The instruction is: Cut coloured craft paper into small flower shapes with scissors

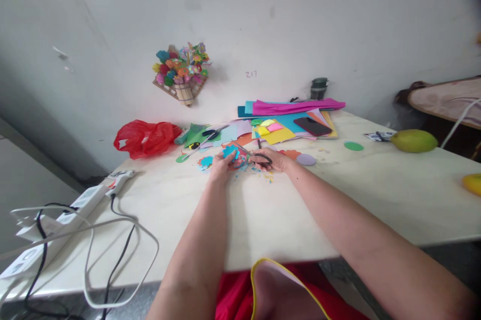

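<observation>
Between the thumb and fingers of my left hand (223, 163) is a blue paper flower (230, 152) with a scalloped edge. My right hand (273, 158) is closed round the dark handles of a pair of scissors (245, 150), whose blades point left toward the flower. Whether the blades touch the paper is too small to tell. Left of my left hand lies another blue paper flower (206, 161). Small paper scraps (268, 178) are scattered below my hands. Orange scalloped paper (292, 153) and a lilac paper circle (306, 160) lie right of my right hand.
Behind my hands are stacked coloured sheets (285, 135), a phone (312, 126) and a second pair of scissors (213, 132). A red plastic bag (146, 138) sits at the left. Power strips (56, 230) with loose cables (145, 230) line the left edge. A greenish-yellow fruit (414, 140) lies right.
</observation>
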`<control>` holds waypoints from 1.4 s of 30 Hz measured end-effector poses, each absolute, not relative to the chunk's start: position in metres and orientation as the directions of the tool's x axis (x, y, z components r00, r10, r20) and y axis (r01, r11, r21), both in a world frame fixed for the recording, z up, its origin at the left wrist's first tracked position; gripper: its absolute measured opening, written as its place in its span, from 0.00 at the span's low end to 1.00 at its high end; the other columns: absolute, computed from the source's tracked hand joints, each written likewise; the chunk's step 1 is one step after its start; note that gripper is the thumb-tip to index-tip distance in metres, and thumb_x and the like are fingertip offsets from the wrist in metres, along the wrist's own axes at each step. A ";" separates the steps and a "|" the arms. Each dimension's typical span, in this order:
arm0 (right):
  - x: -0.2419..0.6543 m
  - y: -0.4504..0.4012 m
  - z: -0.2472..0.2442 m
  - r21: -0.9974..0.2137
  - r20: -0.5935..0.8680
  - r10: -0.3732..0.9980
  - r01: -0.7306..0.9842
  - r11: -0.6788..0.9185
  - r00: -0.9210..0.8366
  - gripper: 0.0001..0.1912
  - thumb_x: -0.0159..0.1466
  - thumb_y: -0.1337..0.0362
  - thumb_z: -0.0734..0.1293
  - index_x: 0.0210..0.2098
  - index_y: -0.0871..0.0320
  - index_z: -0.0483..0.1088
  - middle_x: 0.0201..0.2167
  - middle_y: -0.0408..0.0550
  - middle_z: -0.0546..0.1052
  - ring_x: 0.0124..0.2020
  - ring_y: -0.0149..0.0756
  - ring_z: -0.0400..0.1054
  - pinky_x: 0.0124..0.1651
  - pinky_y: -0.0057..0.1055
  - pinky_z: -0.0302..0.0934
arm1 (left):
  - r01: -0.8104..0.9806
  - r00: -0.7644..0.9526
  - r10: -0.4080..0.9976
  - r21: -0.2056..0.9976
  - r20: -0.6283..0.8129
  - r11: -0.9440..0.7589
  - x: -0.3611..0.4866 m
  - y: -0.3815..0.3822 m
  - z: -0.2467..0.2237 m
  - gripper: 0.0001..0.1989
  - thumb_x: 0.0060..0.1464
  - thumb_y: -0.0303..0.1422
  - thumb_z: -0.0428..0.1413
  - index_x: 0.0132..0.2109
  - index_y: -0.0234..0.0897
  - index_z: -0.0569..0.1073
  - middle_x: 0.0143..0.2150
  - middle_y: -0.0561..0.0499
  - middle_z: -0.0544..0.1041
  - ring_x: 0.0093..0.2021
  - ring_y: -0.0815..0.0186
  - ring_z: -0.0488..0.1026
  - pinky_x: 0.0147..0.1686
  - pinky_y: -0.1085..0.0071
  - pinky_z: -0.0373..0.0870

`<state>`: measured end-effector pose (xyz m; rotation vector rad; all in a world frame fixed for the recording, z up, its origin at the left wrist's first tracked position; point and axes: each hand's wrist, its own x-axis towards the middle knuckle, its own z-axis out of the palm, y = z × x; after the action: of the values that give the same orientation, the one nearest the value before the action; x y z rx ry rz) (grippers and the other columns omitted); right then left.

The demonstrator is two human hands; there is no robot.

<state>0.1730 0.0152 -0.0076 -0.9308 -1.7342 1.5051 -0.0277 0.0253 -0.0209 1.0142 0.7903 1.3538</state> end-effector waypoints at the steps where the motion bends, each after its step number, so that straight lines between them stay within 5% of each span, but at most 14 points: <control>1: 0.173 0.015 -0.008 -0.991 0.028 0.843 0.098 0.096 -0.537 0.15 0.59 0.55 0.68 0.28 0.60 0.65 0.15 0.39 0.68 0.11 0.21 0.55 0.12 0.20 0.42 | -0.385 0.095 0.990 0.921 0.105 -0.060 -0.028 0.025 -0.021 0.18 0.36 0.37 0.72 0.31 0.32 0.74 0.25 0.47 0.78 0.22 0.64 0.75 0.27 0.68 0.75; 16: 0.173 0.019 -0.011 -0.982 0.045 0.829 0.129 0.140 -0.557 0.18 0.56 0.52 0.71 0.28 0.60 0.64 0.16 0.38 0.69 0.12 0.21 0.57 0.13 0.21 0.44 | -0.448 0.160 0.974 0.891 0.158 -0.070 -0.026 0.022 -0.022 0.18 0.32 0.35 0.72 0.31 0.31 0.77 0.30 0.46 0.80 0.29 0.62 0.77 0.37 0.62 0.78; 26: 0.170 0.009 0.001 -0.978 0.029 0.845 0.160 0.135 -0.533 0.18 0.55 0.52 0.71 0.27 0.60 0.64 0.15 0.39 0.69 0.12 0.21 0.56 0.13 0.21 0.44 | -0.389 0.199 0.974 0.921 0.110 -0.025 -0.027 0.023 -0.022 0.15 0.39 0.33 0.70 0.34 0.30 0.76 0.31 0.45 0.80 0.30 0.61 0.78 0.36 0.65 0.78; 42: 0.170 0.011 -0.002 -0.981 0.013 0.839 0.157 0.117 -0.544 0.20 0.53 0.51 0.72 0.28 0.59 0.64 0.16 0.38 0.69 0.12 0.21 0.57 0.12 0.21 0.42 | -0.432 0.174 0.975 0.900 0.140 -0.052 -0.026 0.021 -0.021 0.17 0.33 0.33 0.72 0.31 0.32 0.76 0.30 0.46 0.80 0.29 0.62 0.77 0.37 0.62 0.78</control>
<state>0.1703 0.0113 -0.0024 -0.9673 -1.8019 1.4678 -0.0256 0.0212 -0.0207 1.0379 0.6911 1.3061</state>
